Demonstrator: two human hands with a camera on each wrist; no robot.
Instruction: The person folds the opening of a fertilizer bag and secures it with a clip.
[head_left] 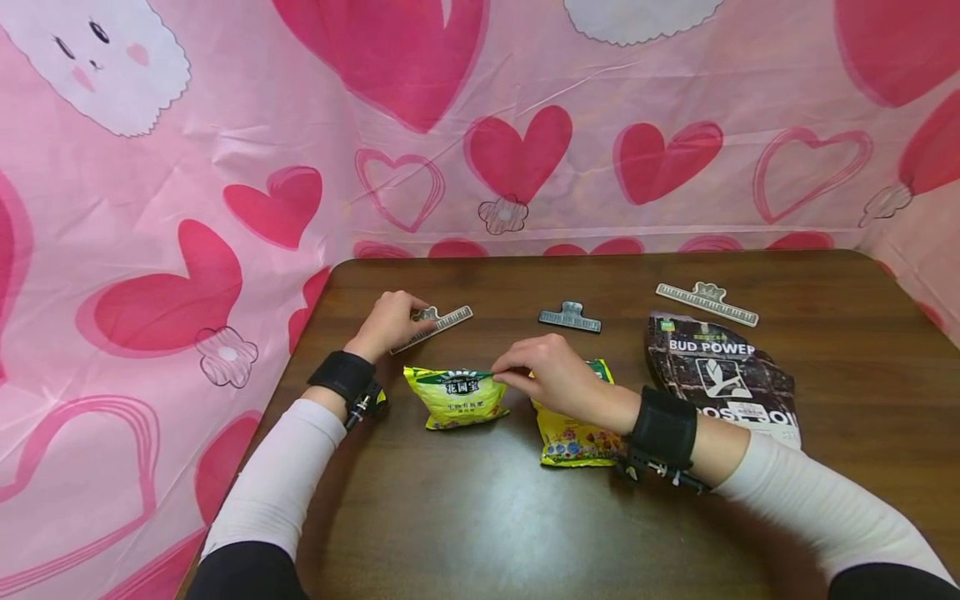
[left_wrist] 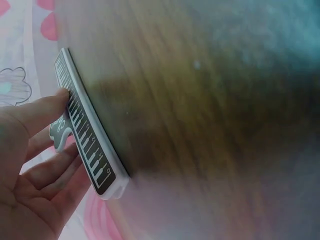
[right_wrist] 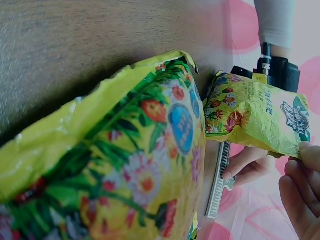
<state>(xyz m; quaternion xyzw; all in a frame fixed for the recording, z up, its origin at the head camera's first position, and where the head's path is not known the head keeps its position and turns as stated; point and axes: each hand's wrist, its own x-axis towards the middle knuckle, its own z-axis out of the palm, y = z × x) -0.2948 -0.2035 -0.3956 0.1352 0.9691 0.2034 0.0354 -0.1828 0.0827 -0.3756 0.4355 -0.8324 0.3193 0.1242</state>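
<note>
- Nearest the head camera, two pale sleeves reach onto the dark wood bench (head_left: pixel 465 517), each wrist wearing a black strap.
- Right hand (head_left: pixel 551 375) pinches the top edge of a small yellow pouch (head_left: pixel 456 398) between thumb and fingertips; the pouch has a green band with white characters and lies flat near the bench's middle.
- Left hand (head_left: pixel 390 321) rests on a grey ruler-marked clip (head_left: pixel 435 327) just behind that pouch, fingers loosely extended against its edge and handle.
- A second yellow pouch (head_left: pixel 573 437), printed with flowers, lies under the right wrist, just beside the first.
- A dark bag (head_left: pixel 720 375) reading "BUD POWER" lies to the right.
- Two more clips sit behind: a short one (head_left: pixel 570 317) at centre and a long one (head_left: pixel 707 302) touching the dark bag's top.
- Pink heart-printed cloth (head_left: pixel 225 167) walls the bench.
</note>
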